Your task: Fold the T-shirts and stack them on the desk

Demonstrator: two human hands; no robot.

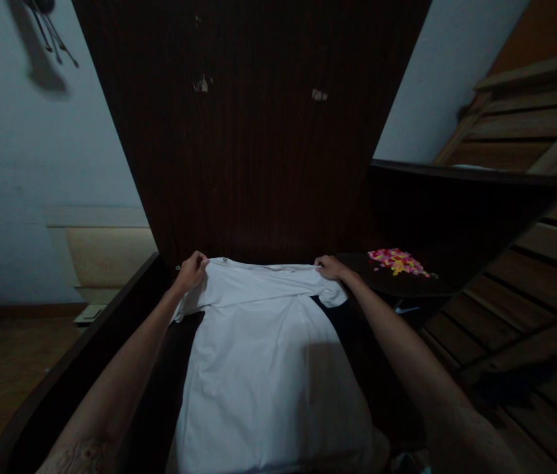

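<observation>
A white T-shirt lies spread over a dark surface, its upper edge towards the tall dark panel and its lower part running down towards me. My left hand pinches the shirt at its upper left corner. At the upper right, near the sleeve, my right hand is closed on the fabric too. The cloth between the two hands is drawn fairly straight, with a crease running across just below. A shadow falls over the shirt's lower right part.
A tall dark wooden panel rises behind the shirt. Pink and yellow petal-like pieces lie on a dark shelf at right. A raised dark edge runs along the left. Wooden slats stand far right; a cream panel leans by the left wall.
</observation>
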